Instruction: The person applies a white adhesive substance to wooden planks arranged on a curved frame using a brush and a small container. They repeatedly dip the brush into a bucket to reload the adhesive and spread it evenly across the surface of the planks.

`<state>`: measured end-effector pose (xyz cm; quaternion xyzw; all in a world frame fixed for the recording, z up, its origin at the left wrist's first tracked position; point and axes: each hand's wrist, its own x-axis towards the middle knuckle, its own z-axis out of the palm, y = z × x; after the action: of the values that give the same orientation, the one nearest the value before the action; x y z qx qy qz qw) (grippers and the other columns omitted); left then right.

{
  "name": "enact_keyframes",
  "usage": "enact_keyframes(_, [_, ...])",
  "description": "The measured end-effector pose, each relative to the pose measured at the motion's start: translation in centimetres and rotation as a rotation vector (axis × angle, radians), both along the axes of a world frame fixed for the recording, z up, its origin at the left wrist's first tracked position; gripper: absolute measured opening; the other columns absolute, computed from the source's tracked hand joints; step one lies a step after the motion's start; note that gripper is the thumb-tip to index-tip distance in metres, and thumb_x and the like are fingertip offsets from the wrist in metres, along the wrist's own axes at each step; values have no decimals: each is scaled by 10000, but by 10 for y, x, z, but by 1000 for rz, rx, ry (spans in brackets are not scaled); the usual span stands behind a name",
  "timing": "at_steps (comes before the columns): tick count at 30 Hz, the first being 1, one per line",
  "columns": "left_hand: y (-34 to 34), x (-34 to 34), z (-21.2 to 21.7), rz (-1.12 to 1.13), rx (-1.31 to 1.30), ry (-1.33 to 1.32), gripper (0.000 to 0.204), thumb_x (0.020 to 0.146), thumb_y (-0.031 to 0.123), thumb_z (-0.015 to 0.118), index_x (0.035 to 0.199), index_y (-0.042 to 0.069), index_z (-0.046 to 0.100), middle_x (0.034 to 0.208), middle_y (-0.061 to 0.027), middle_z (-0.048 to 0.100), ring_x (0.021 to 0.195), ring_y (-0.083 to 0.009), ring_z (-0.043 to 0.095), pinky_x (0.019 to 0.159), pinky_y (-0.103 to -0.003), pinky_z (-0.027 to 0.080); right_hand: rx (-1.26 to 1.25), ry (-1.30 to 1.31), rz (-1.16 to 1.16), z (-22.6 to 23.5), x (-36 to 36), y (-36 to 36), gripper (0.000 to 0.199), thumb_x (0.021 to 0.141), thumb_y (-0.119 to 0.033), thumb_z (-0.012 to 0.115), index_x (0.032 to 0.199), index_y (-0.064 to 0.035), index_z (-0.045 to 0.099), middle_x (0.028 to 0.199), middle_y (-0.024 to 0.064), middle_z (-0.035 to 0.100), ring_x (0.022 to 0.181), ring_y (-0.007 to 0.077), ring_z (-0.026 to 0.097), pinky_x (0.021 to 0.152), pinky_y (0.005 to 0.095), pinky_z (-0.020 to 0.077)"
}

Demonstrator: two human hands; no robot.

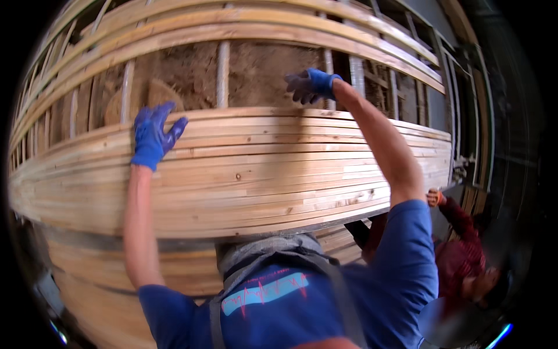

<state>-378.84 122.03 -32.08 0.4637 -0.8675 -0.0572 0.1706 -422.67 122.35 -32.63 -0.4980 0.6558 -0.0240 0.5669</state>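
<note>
A wide row of pale wooden boards lies side by side in front of me, running from left to right. My left hand, in a blue glove, rests with its fingers spread at the far edge of the row. My right hand, gloved in blue too, is held above the gap beyond that edge. Its fingers are stretched out, slightly blurred, with nothing in them. A shadow falls across the boards below it.
Past the gap, more long boards lie across metal bars. Brown debris shows beneath. More timber lies low at the left. At the right, a co-worker in dark red has an orange-gloved hand near the boards' end.
</note>
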Motion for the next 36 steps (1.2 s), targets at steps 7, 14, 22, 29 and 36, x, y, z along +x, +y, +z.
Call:
enact_keyframes(7, [18, -19, -2, 36, 30, 6, 631, 831, 530, 662, 1269, 83, 582, 1256, -181, 594, 1204, -350, 532, 1089, -484, 334, 384, 153, 426, -113, -7, 5, 566, 928, -606, 489, 1049, -105, 726, 987, 97, 708, 935, 188, 652, 755, 417, 544])
enact_keyframes(14, [87, -35, -20, -95, 285, -159, 854, 818, 776, 442, 1369, 126, 502, 1503, -193, 354, 1403, -401, 308, 1155, -572, 171, 543, 185, 477, -148, -1, 20, 535, 943, -572, 484, 1080, -108, 713, 990, 91, 711, 930, 177, 653, 762, 400, 544])
enact_keyframes(22, [83, -34, -28, -76, 294, -194, 829, 812, 796, 426, 1300, 140, 562, 1463, -191, 415, 1391, -396, 333, 1157, -582, 161, 666, 186, 459, -147, -9, 15, 501, 960, -533, 479, 1117, -110, 699, 992, 84, 714, 925, 165, 655, 771, 380, 544])
enact_keyframes(29, [74, -38, -26, -41, 182, -215, 843, 800, 828, 392, 1350, 201, 515, 1479, -171, 407, 1418, -372, 295, 1180, -547, 104, 679, 167, 420, -126, -17, -3, 473, 976, -499, 474, 1149, -113, 687, 995, 78, 716, 920, 154, 656, 779, 363, 544])
enact_keyframes(36, [13, -60, 23, -51, 199, -207, 798, 839, 731, 490, 1385, 149, 483, 1499, -186, 383, 1411, -376, 317, 1160, -542, 170, 619, 89, 391, -106, -14, -43, 447, 991, -465, 470, 1181, -115, 674, 997, 71, 719, 916, 144, 657, 787, 346, 544])
